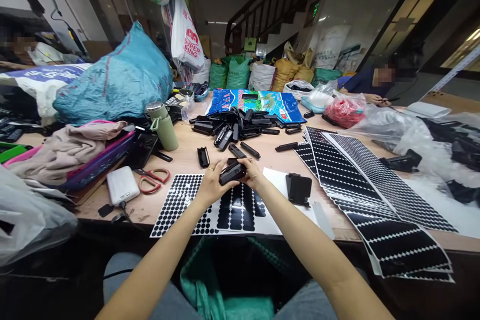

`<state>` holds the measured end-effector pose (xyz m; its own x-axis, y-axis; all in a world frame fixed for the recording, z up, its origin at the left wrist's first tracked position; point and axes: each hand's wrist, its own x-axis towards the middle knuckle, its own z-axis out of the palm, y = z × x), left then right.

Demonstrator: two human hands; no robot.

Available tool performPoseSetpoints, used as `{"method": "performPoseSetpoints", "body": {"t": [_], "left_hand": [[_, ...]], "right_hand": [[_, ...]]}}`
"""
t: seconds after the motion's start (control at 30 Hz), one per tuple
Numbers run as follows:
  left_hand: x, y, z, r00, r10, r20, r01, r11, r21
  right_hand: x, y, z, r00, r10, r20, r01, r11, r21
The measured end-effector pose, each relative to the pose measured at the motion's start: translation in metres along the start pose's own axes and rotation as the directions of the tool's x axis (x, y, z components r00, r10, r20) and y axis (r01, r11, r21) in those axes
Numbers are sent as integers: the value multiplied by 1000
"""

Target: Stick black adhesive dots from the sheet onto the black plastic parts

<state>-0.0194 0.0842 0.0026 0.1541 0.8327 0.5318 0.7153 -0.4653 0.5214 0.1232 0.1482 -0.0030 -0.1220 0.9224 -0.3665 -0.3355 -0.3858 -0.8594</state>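
Both my hands hold one black plastic part (231, 174) between them, above the sticker sheets. My left hand (211, 184) grips its left end, thumb below and fingers on top. At its right end, my right hand (253, 173) has its fingers closed round it. Beneath lie a white sheet of round black stickers (180, 205) and a sheet of larger black stickers (235, 212). Just beyond my hands are a few loose black parts (203, 157) and a big pile of similar ones (240, 125). A black folding stand (299, 188) is right of my right hand.
Red-handled scissors (152, 181), a white power bank (122, 185) and a green bottle (163, 127) stand left. Long stacked sticker sheets (348, 180) overhang the table's front edge at right. A blue bag (116, 80) bulks up at left. Another person (369, 82) sits at far right.
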Motion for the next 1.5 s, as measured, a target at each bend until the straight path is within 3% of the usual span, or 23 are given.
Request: {"method": "performPoseSetpoints", "body": {"t": [0.07, 0.13, 0.23, 0.3, 0.37, 0.4, 0.43, 0.5, 0.57, 0.63, 0.73, 0.83, 0.9, 1.0, 1.1, 1.23, 1.5], "left_hand": [[-3, 7, 0, 975, -222, -12, 213, 951, -223], [-5, 14, -1, 919, -388, 68, 370, 791, -487], [-9, 20, -6, 835, -528, 157, 449, 487, -749], [-13, 18, -16, 788, -600, 137, 433, 382, -816], [-19, 14, -29, 745, -660, 96, 414, 344, -843], [-22, 12, -35, 729, -680, 80, 410, 339, -847], [-26, 10, -41, 716, -695, 69, 411, 339, -846], [-35, 8, -52, 691, -720, 68, 435, 339, -834], [-45, 8, -60, 664, -741, 99, 480, 321, -816], [-53, 11, -66, 644, -750, 149, 523, 291, -801], [-62, 16, -70, 624, -756, 197, 559, 256, -789], [-68, 21, -73, 602, -770, 210, 579, 240, -779], [-70, 23, -74, 589, -779, 215, 593, 237, -769], [-75, 29, -76, 602, -758, 252, 626, 252, -738], [-78, 39, -74, 639, -703, 313, 656, 284, -700], [-80, 54, -66, 634, -694, 341, 673, 278, -686], [-82, 67, -58, 623, -701, 347, 684, 272, -677]], "right_hand": [[-6, 2, 1, 999, -41, 0, 41, 999, 31], [-14, 2, 2, 997, -74, 0, 73, 996, 50], [-31, 2, 3, 991, -135, -6, 135, 991, -17], [-47, 7, 3, 966, -250, -58, 231, 946, -228], [-67, 18, 4, 919, -394, -11, 331, 786, -522], [-77, 26, 6, 904, -419, 83, 370, 672, -641], [-87, 36, 9, 897, -392, 205, 407, 551, -728], [-105, 55, 16, 887, -226, 404, 460, 334, -823], [-117, 71, 23, 870, -108, 481, 493, 174, -852], [-123, 82, 30, 868, -104, 485, 493, 74, -867], [-123, 90, 38, 888, -144, 436, 442, 13, -897], [-123, 89, 40, 909, -131, 395, 400, 14, -916], [-126, 81, 37, 911, -108, 398, 407, 77, -910], [-137, 58, 28, 901, -118, 416, 431, 322, -843], [-148, 30, 23, 886, -267, 379, 463, 536, -706], [-151, 15, 24, 838, -409, 361, 542, 549, -636], [-154, 21, 18, 864, -391, 319, 495, 536, -684]]}}
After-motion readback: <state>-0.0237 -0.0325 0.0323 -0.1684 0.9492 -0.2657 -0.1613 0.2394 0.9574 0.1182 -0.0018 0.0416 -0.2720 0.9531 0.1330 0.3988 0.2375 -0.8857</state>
